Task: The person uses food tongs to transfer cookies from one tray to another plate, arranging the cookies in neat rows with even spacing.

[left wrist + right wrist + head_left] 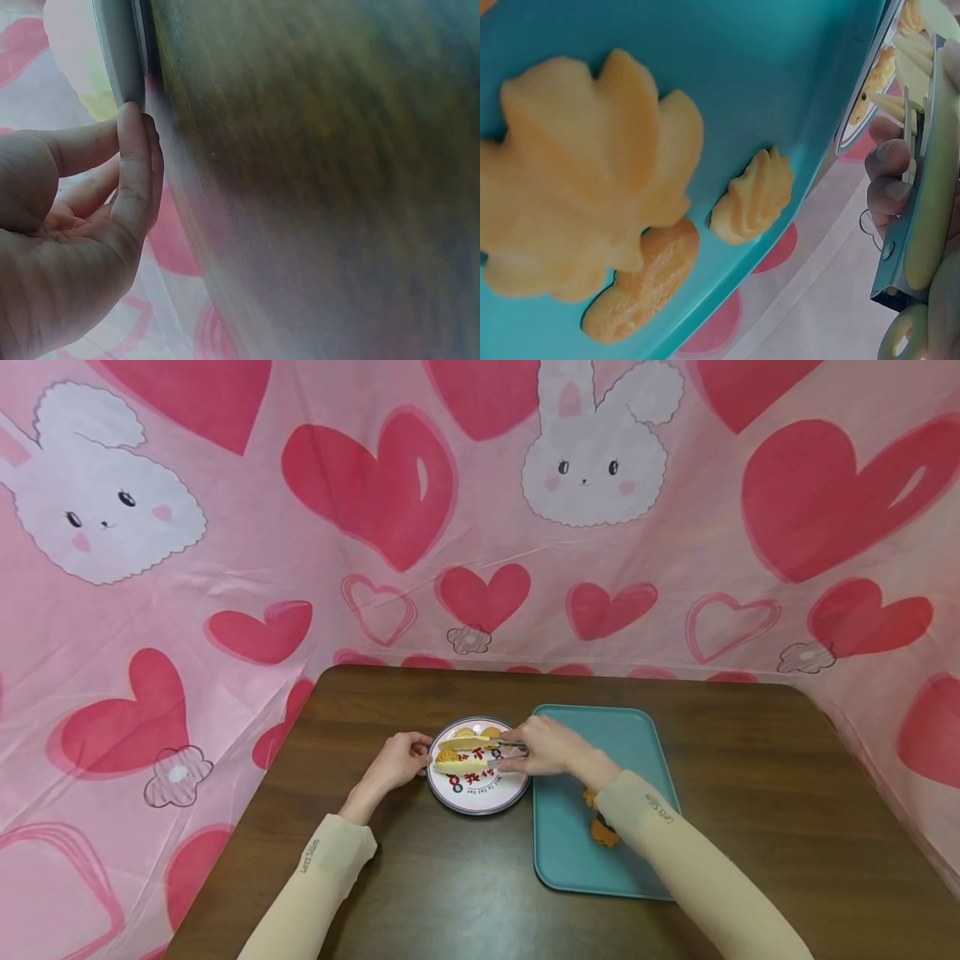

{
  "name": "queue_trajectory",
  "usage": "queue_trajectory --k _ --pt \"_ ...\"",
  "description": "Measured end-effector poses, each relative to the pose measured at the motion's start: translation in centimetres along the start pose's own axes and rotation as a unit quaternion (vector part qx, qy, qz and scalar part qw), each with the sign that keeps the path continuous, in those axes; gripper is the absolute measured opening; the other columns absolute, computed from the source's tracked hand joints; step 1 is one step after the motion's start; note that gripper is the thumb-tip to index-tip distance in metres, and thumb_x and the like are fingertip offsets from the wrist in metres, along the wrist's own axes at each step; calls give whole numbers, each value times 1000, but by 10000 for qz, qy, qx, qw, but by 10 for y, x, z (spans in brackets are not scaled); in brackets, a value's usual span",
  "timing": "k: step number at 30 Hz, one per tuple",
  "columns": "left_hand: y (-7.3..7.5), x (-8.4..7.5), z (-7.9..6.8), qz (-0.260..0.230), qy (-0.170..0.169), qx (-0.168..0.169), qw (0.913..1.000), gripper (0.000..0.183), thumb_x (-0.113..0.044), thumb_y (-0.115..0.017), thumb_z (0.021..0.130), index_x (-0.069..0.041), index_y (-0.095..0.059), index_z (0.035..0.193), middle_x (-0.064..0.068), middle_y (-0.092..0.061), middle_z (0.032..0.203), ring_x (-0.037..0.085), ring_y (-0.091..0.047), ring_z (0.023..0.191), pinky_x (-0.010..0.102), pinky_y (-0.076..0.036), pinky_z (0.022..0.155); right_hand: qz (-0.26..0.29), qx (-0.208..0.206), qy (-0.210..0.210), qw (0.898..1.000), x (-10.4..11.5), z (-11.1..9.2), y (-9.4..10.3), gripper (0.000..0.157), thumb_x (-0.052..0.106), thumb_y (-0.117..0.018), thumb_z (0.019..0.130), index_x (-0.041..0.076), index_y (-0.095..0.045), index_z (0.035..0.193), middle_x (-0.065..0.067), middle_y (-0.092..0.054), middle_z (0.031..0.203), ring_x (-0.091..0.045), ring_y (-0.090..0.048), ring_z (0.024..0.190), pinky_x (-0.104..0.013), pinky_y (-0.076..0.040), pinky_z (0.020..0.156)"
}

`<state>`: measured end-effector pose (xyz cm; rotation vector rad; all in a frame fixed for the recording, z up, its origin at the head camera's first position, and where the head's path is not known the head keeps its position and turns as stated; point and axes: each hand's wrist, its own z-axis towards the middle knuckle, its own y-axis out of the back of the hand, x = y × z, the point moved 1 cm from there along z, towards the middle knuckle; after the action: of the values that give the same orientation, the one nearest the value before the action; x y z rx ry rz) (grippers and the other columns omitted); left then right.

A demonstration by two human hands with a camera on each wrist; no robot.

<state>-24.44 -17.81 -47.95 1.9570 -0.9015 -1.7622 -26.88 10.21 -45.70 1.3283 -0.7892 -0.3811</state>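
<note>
My left hand point(396, 762) pinches the left rim of a white plate point(491, 799) with red lettering, thumb against fingers in the left wrist view. My right hand point(551, 745) grips metal tongs point(463, 743) with cream-coloured ends, reaching over the plate from its right side. One tong arm lies on each side of a golden swirled pastry point(449, 756) at the plate's left. Behind the tongs, more pale golden pastries point(491, 732) sit near the far rim. In the right wrist view, fingers point(889, 187) wrap the tongs' metal body.
Right of the plate lies a teal tray point(555, 860), partly under my right forearm. On it are a large ridged pastry point(592, 180), a small shell-shaped one point(754, 196) and a brown peanut-shaped one point(645, 289). A pink heart-and-rabbit cloth point(480, 527) hangs behind the wooden table point(442, 893).
</note>
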Motion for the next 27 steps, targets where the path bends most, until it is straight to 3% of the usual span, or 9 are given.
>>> queue_trajectory --k 23,25,27 --pt "-1 1 1 -21 -17 -37 10000 31 -3 -68 93 6 -64 122 10 -62 89 16 -62 67 29 -55 63 45 -103 58 9999 2 -5 10 69 60 -73 83 10 -67 130 10 -31 55 -4 -24 49 -25 -22 48" --pt "-1 1 1 -23 -28 -45 10000 31 -3 -68 93 6 -64 122 10 -62 89 16 -63 67 29 -56 62 72 -101 -11 9999 2 -6 13 69 58 -74 82 8 -67 130 10 -44 57 -4 -32 50 -24 -29 49" --pt "-1 1 1 -16 -45 -52 10000 31 -2 -68 92 7 -64 122 10 -62 89 16 -63 66 29 -56 63 89 -167 -4 9998 1 -9 17 71 58 -73 83 6 -67 129 6 -63 70 -5 -48 56 -23 -41 54"
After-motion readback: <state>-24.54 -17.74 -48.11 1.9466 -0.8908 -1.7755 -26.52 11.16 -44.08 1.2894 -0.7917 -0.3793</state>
